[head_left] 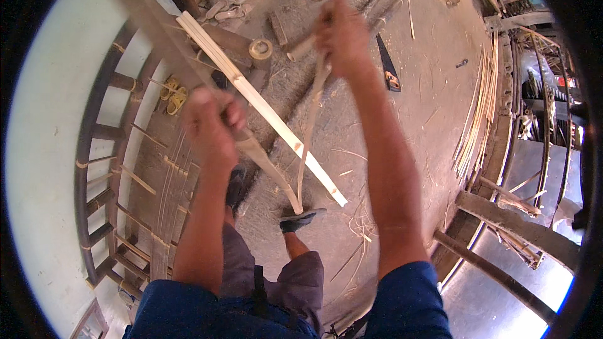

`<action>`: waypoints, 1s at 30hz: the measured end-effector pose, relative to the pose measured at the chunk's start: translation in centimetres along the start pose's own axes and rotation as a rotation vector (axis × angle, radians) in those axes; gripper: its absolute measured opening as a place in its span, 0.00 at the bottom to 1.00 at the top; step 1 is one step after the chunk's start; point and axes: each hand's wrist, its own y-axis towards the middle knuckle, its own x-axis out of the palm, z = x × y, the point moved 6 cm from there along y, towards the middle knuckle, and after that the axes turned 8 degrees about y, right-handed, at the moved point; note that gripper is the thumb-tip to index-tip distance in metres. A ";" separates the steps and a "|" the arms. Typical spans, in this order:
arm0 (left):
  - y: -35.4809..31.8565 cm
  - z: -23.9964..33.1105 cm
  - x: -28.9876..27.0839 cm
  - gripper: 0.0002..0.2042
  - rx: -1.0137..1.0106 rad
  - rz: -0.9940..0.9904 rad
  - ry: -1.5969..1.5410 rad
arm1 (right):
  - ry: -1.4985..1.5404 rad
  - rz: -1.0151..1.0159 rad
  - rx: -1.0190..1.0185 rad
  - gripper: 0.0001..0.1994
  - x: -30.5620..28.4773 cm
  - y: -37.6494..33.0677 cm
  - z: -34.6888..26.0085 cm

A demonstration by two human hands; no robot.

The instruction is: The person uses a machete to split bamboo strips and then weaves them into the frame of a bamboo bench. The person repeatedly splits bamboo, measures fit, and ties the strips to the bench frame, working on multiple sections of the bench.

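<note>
My left hand (pixel 213 127), fingers wrapped round it, grips the wider half of a split bamboo strip (pixel 267 164), whose upper end is smeared by motion. My right hand (pixel 342 36) is raised farther forward and closed on the thinner half (pixel 308 127). The two halves spread in a V and meet low down beside my foot in a dark shoe (pixel 303 220). Between my hands, a pale bundle of bamboo slats (pixel 267 110) slants across, apart from both fists.
A handsaw (pixel 389 70) lies on the floor right of my right forearm. Long thin bamboo strips (pixel 480 110) are piled at the right. A bamboo ladder-like frame (pixel 100 132) leans by the left wall. Thick bamboo tubes (pixel 259 49) and sandals (pixel 235 1) are ahead.
</note>
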 end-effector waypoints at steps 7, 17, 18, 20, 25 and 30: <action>-3.2 4.0 -8.4 0.27 0.092 0.222 0.122 | 0.123 0.289 0.301 0.25 -19.4 3.9 1.4; 3.4 -0.8 -1.9 0.24 0.086 0.092 0.117 | 0.032 0.069 0.075 0.19 -2.9 -0.4 0.3; 4.0 -1.5 -1.3 0.24 0.037 0.123 0.133 | 0.233 -0.003 0.156 0.19 0.4 -1.1 0.6; 5.1 -1.6 0.5 0.24 0.077 0.039 0.137 | 0.167 -0.091 0.173 0.19 5.8 -2.0 0.3; 6.5 -1.4 2.1 0.24 0.043 -0.058 0.150 | 0.208 -0.280 0.462 0.19 12.4 -3.2 0.2; 7.8 -2.3 1.5 0.23 -0.016 -0.137 0.171 | 0.105 -0.182 0.497 0.21 12.6 -1.9 2.0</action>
